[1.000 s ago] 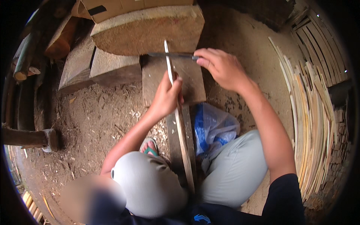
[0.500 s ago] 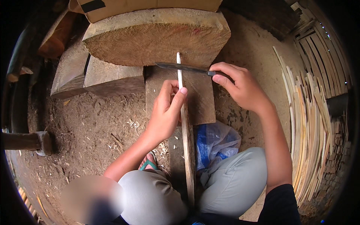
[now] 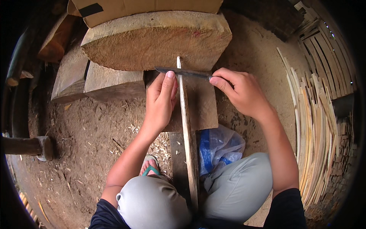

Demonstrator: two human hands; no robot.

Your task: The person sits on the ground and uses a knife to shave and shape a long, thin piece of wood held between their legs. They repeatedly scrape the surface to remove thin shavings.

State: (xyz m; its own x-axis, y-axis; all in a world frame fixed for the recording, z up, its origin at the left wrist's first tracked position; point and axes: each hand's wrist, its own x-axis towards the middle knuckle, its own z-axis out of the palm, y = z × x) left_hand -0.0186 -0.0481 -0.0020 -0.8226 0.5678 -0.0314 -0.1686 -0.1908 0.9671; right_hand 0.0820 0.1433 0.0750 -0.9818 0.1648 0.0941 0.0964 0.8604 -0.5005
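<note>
A long thin bamboo strip [image 3: 187, 129] runs from between my knees up over a flat wooden block [image 3: 200, 108]. My left hand [image 3: 162, 99] presses on the strip's left side, fingers laid along it. A dark knife blade [image 3: 183, 71] lies crosswise over the strip near its far end. My right hand [image 3: 240, 91] grips the knife's handle at the right. Beyond the blade rises a big cut log slab [image 3: 152, 40].
A pile of split bamboo slats [image 3: 316, 114] lies at the right. A blue and clear plastic bag [image 3: 217, 147] sits by my right knee. Wood blocks [image 3: 99, 82] and a thick log end [image 3: 26, 147] are at the left. Shavings cover the dirt floor [image 3: 87, 137].
The strip has straightened to run upright under the blade. My left hand slid further up it and my right hand with the knife shifted right and closer.
</note>
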